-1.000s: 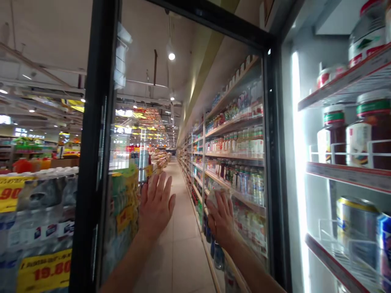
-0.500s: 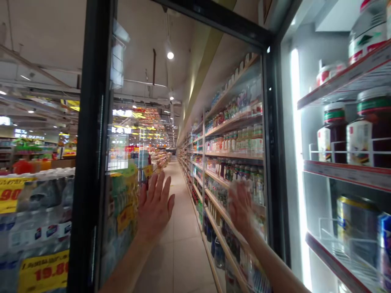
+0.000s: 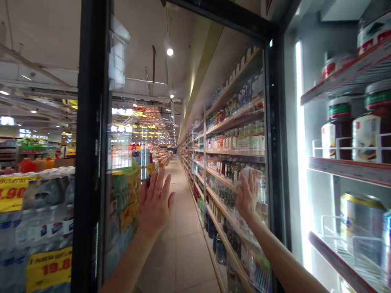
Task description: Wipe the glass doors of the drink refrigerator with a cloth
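A glass cooler door with a black frame stands open in front of me. My left hand lies flat against the glass, its fingers spread and holding nothing. Farther right, my right hand presses a crumpled white cloth to the same pane. Part of the cloth shows past the fingertips; the palm side is hidden. Whether it is fabric or paper, I cannot make out.
The lit cooler's shelves at right hold dark bottles and a can. Packs of bottled water with yellow price signs stand at left. Beyond the glass, a tiled aisle runs beside long stocked shelves.
My right hand has moved up and slightly right across the glass with the white cloth. My left hand stays nearly in place. The view has shifted slightly.
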Motion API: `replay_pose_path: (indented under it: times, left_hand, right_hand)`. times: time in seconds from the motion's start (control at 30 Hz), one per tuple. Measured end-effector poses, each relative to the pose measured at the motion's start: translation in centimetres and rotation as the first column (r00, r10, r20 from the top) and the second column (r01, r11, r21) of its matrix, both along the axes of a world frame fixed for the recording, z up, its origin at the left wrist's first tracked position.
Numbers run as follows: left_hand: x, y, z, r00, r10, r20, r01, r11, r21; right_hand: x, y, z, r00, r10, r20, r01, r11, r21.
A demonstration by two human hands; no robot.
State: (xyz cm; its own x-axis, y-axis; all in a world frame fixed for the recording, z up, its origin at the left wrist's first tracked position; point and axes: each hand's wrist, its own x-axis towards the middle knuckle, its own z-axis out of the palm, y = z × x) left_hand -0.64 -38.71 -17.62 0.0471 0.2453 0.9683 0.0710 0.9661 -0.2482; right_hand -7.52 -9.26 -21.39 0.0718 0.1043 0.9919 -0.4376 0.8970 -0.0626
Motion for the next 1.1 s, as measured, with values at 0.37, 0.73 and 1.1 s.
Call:
replay_pose_path:
  times: [0.37,0.73,1.1]
  left_hand:
    - [0.1,0.2,0.2,0.999,-0.035,-0.012,0.035,0.999,0.017]
    - [0.2,0.1,0.2,0.999,-0.045,-0.008,0.045,0.999,0.004]
    - [-0.1,-0.1,0.1,0.999,-0.049,-0.005,0.049,0.999,0.013]
  right_hand:
    - [-0.9,0.1,3.4,0.999,-0.036,-0.011,0.035,0.993,-0.111]
    - [-1.2,1.1,5.9,0.999,-0.055,-0.004,0.054,0.991,-0.124]
    - [-1.4,1.7,9.1,1.000,-0.012,-0.020,0.011,0.997,-0.071]
